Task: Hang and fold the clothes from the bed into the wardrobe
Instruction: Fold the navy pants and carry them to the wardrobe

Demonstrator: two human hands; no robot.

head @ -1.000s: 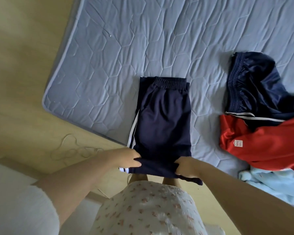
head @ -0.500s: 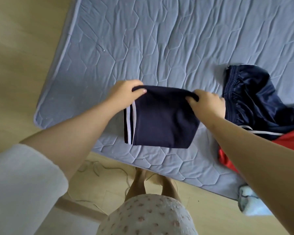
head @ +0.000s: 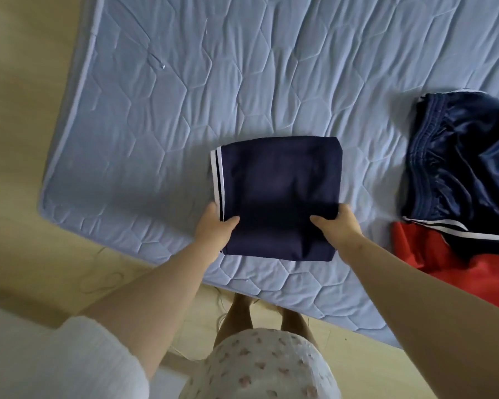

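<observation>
Pale blue quilted mattress (head: 185, 110) fills most of what I see, its near corner angled over a light wooden floor (head: 18, 139). My folded navy shorts (head: 280, 194) lie flat on it close to the near edge, a neat square with a white-striped side seam along the left. My left hand (head: 213, 228) pinches the left edge just below that stripe, thumb on top of the cloth and the fingers tucked underneath where I cannot see them. My right hand (head: 339, 228) grips the right edge the same way, thumb pressed onto the fabric, fingers hidden beneath.

Off to the right, well apart from the shorts, a shiny navy garment (head: 467, 156) lies crumpled with its gathered waistband facing me, and it overlaps the top of a red garment (head: 444, 260) that runs out of view. Nothing lies between my hands and the shorts.

Down by the mattress corner a thin cord (head: 98, 280) loops on the floor. My white sleeve (head: 55, 361) shows at the lower left, and my flower-print skirt (head: 265, 367) hangs below, with my bare legs just above it against the bed edge.
</observation>
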